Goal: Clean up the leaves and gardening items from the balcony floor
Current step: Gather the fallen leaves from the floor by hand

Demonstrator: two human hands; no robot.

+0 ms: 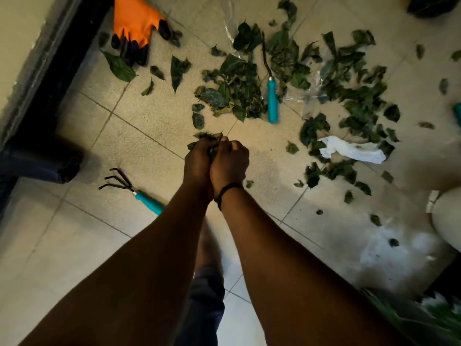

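Left hand (197, 158) and right hand (229, 161) clutch leaves (208, 139).

Dark green leaves (252, 91) lie scattered on the tiles round a teal-handled tool (272, 101); a teal rake (134, 191) lies well left of it, an orange glove (136, 23) beyond.

Tiled floor (139, 136) under me, w/ leaves (287, 78) scattered all over the upper right. Teal-handled tool (272, 101) lies in the pile, hand rake (139, 193) at left, orange glove (136, 23) top left, white cloth (354, 152) right.
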